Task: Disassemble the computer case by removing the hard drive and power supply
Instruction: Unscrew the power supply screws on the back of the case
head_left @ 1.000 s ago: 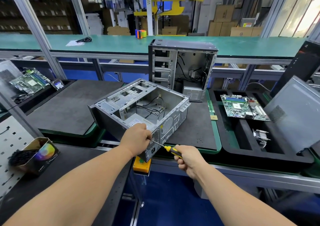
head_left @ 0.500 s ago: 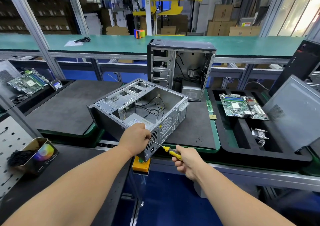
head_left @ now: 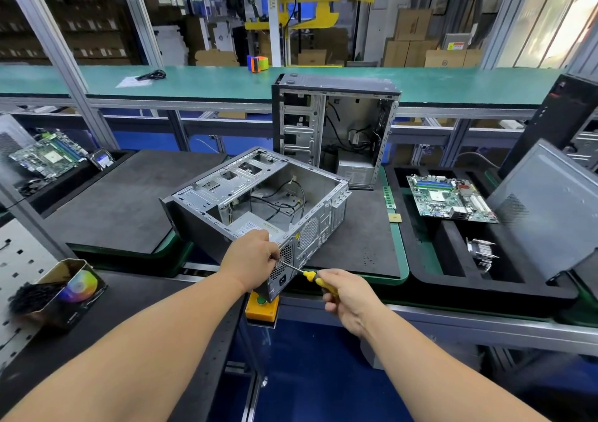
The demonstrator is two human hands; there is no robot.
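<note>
Screws at the rear panel are the step in hand: the computer case (head_left: 259,201) lies on its side on the dark worktop (head_left: 123,201), power supply (head_left: 255,227) inside its near corner. Left hand (head_left: 250,261) pinches the shaft near the tip; right hand (head_left: 344,295) grips the yellow screwdriver (head_left: 315,277) handle. Next, I judge, turn steadily, keeping the tip seated, then catch the loosened screw.

Head view, forward-down over workbench (head_left: 123,201), edges perhaps warped.
</note>
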